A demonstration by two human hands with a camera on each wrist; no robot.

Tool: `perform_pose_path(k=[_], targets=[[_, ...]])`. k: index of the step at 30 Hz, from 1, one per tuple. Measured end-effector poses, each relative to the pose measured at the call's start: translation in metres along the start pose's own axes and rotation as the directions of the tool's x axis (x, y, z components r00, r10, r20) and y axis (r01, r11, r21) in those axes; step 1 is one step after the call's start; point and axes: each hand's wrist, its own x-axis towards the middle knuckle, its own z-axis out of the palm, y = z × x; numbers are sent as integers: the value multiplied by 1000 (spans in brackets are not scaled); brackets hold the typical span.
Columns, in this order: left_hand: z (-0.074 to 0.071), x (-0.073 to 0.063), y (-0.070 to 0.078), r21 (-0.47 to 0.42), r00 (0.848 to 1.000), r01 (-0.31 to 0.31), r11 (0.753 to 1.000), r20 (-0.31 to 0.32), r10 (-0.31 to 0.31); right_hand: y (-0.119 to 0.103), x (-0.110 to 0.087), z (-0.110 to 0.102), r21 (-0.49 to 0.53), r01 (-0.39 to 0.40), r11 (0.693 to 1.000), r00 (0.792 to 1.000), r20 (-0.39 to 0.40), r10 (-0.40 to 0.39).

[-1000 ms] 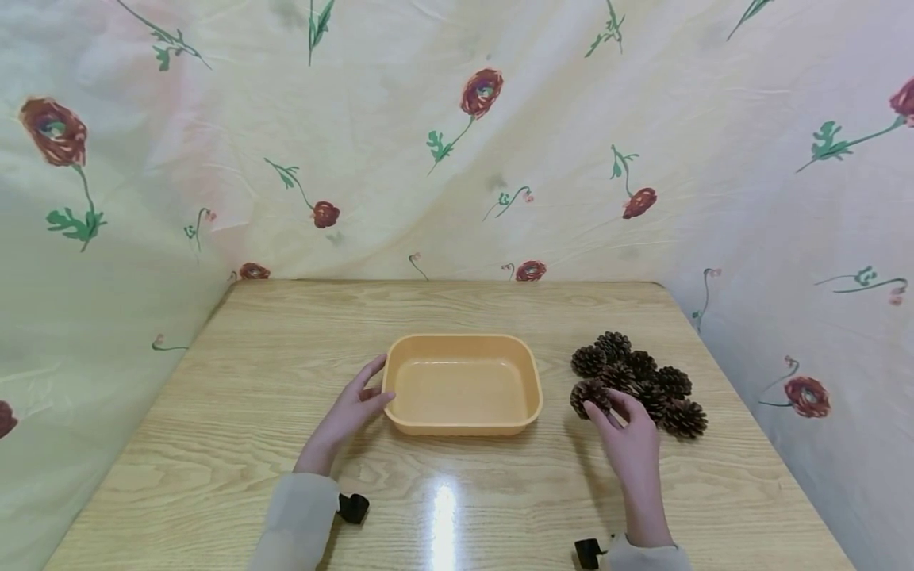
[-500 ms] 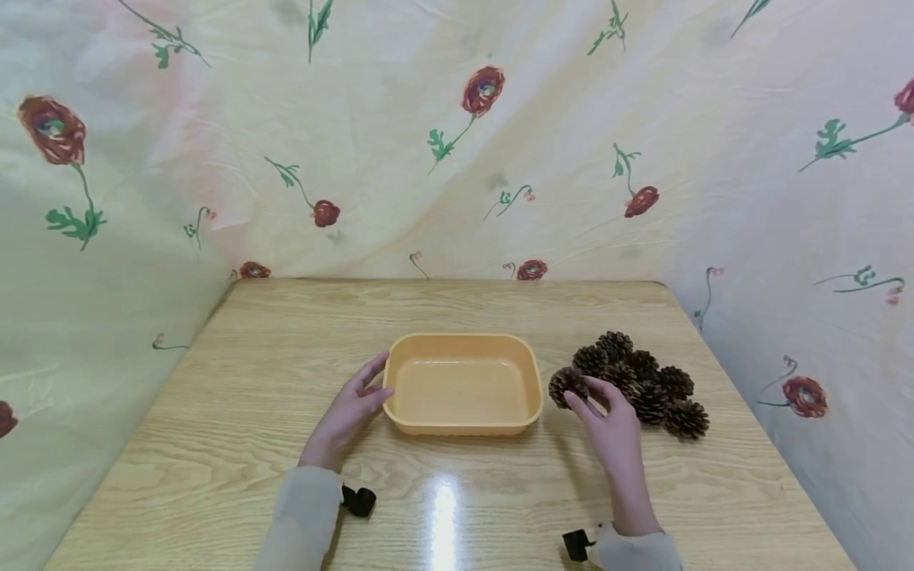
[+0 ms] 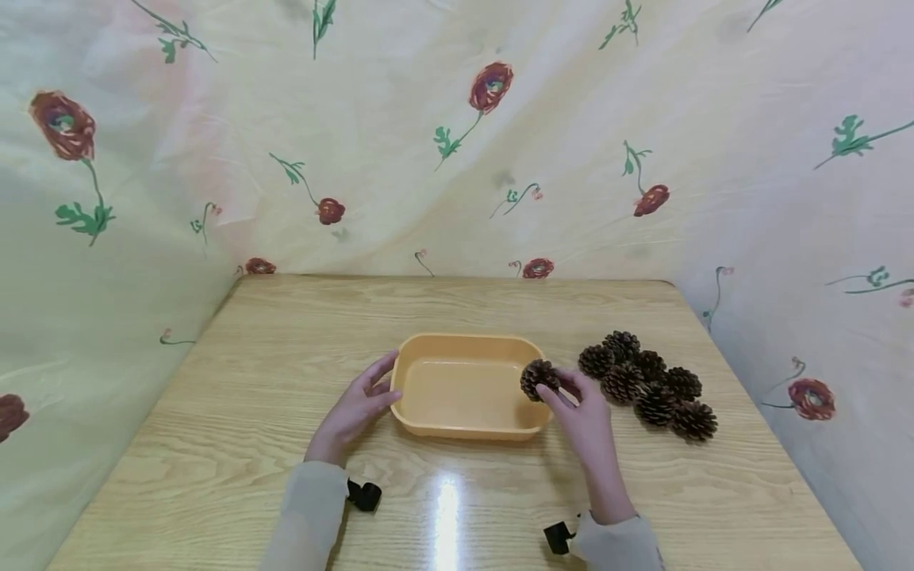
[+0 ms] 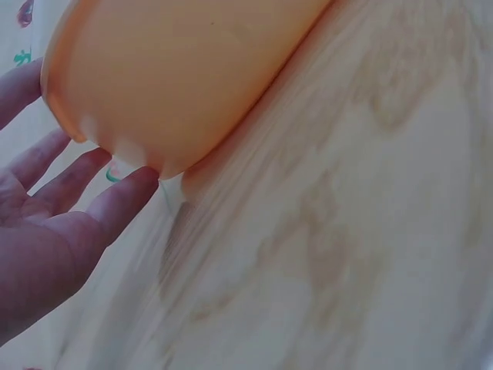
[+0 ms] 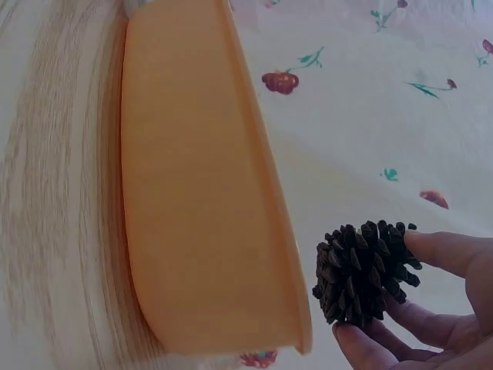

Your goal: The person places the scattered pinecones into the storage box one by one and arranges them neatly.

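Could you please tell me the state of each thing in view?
Light-orange rounded-rectangular plastic tub: upright, uncovered, nothing lying inside.
Dark brown scaly pine cone: raised, apart from the tub.
Other dark brown pine cones: clustered on the pale wood-grain table.
Left hand: touching the tub.
Right hand: pinching the raised cone.

Looks like a makeshift booth, closed in behind and at both sides by creased, flower-printed cloth [image 3: 400, 119] around a wood-grain surface [image 3: 457, 305] with a bright streak of glare [image 3: 447, 523]; hard to place as home, workshop or office.
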Motion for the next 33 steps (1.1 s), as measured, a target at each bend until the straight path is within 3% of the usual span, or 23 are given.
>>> perform_pose_path(k=[15,26,33], targets=[[2,-1,-6,-28,999,-35,999,-1,35,-7,6,28,48,47,998,997,58,-50],[-1,-2,-12,21,992,-111,994,56,109,-9,13,41,32,53,998,996,77,-55],[-2,-2,-12,69,991,-107,992,86,101,-11,17,51,59,71,996,994,80,-75]])
